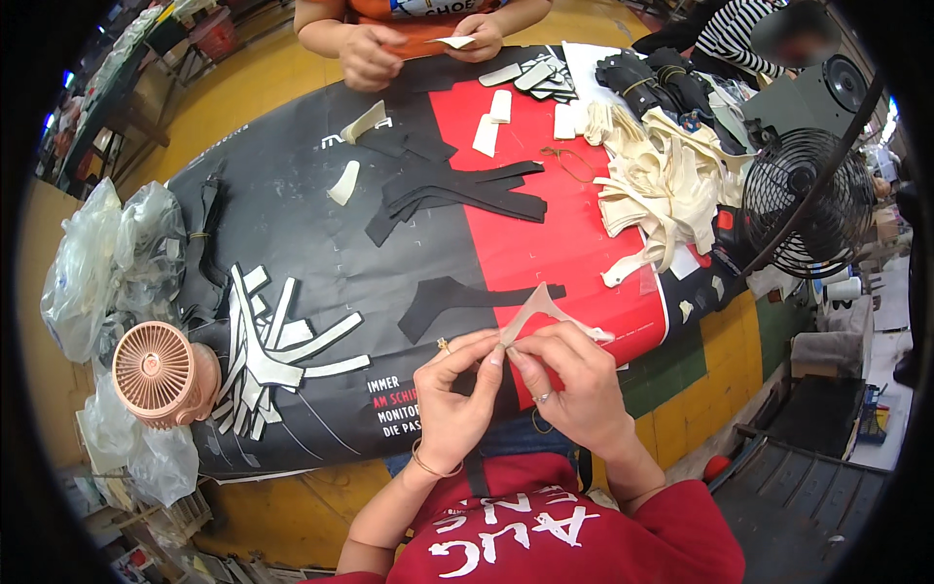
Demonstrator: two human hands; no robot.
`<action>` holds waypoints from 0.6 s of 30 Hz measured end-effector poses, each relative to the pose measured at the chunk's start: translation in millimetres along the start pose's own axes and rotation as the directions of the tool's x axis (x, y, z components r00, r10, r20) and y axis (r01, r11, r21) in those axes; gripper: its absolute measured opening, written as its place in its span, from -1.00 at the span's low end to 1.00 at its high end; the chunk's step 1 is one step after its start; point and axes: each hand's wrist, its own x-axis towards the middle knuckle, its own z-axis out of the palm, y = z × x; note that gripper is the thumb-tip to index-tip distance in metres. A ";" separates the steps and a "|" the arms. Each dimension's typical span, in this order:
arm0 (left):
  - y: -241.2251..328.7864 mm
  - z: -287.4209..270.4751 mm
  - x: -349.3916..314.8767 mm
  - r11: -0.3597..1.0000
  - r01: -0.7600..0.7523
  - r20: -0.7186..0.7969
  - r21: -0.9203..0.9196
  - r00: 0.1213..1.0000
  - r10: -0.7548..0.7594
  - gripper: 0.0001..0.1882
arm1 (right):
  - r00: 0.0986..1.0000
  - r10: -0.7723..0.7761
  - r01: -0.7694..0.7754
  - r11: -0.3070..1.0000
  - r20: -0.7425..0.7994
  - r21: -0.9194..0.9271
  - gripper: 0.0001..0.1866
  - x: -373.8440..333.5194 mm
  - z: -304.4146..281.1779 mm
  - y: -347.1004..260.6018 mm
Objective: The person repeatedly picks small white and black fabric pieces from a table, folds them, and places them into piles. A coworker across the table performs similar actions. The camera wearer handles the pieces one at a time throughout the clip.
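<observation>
Between my hands is a thin cream cut piece [531,310], bent in a V shape, with its tip pointing away from me. My left hand [459,397] pinches its lower end between thumb and fingers. Close beside it, my right hand [572,382] pinches the same end with thumb and forefinger; the fingertips nearly meet. Just beyond the hands a curved black cut piece [438,307] lies on the table, partly under the cream one. A fan-shaped pile of white strips with dark edges [272,370] lies to the left of my left hand.
A black and red sheet [321,234] covers the table. Black pieces [457,195] lie mid-table, a heap of cream pieces [662,185] at right. A pink fan [161,375] stands left, a black fan [808,204] right. Across the table a person's hands [375,56] hold a white piece.
</observation>
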 end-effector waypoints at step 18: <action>14.8 3.9 -0.4 0.895 -0.224 0.094 0.386 0.975 0.203 -0.79 | 0.987 -0.056 0.061 0.998 0.149 -0.030 -0.89 1.7 -7.4 12.9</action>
